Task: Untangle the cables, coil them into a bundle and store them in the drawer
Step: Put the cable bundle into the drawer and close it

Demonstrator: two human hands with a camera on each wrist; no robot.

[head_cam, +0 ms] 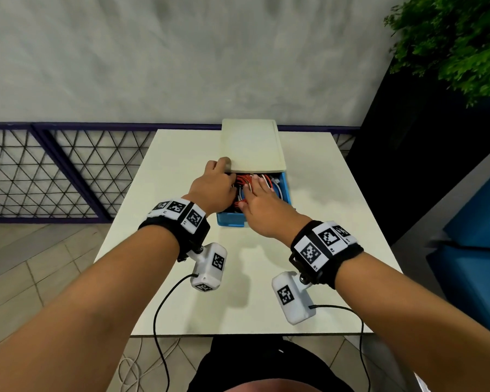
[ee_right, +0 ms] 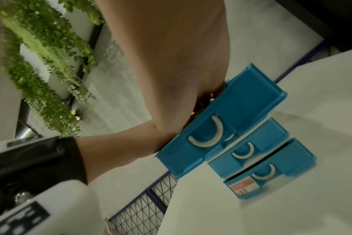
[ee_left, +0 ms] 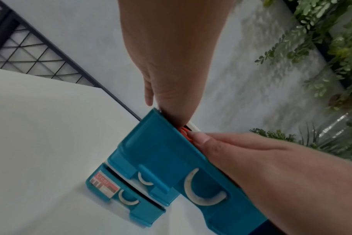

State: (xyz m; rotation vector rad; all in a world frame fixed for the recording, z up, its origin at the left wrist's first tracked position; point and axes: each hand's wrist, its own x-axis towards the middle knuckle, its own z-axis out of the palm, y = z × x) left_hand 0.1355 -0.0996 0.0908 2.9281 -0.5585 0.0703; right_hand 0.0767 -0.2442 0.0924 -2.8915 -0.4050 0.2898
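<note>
Head view, hands point(head_cam: 239, 193) in drawer point(head_cam: 285, 188), cables point(head_cam: 245, 179) inside

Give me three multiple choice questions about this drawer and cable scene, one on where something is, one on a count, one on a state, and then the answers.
1. Where are the red and white cables?
A. spread on the table
B. inside the pulled-out top drawer
C. on top of the cabinet

2. How many blue drawers does the cabinet show?
A. two
B. three
C. five

3. What state is the top drawer in?
A. pulled out
B. fully closed
C. lifted out and lying on the table

Answers:
1 B, the head view shows the cables in the drawer under the left hand and the right hand.
2 B, the right wrist view shows three handled fronts stacked one above another.
3 A, in both wrist views it juts out past the two drawers below it.
</note>
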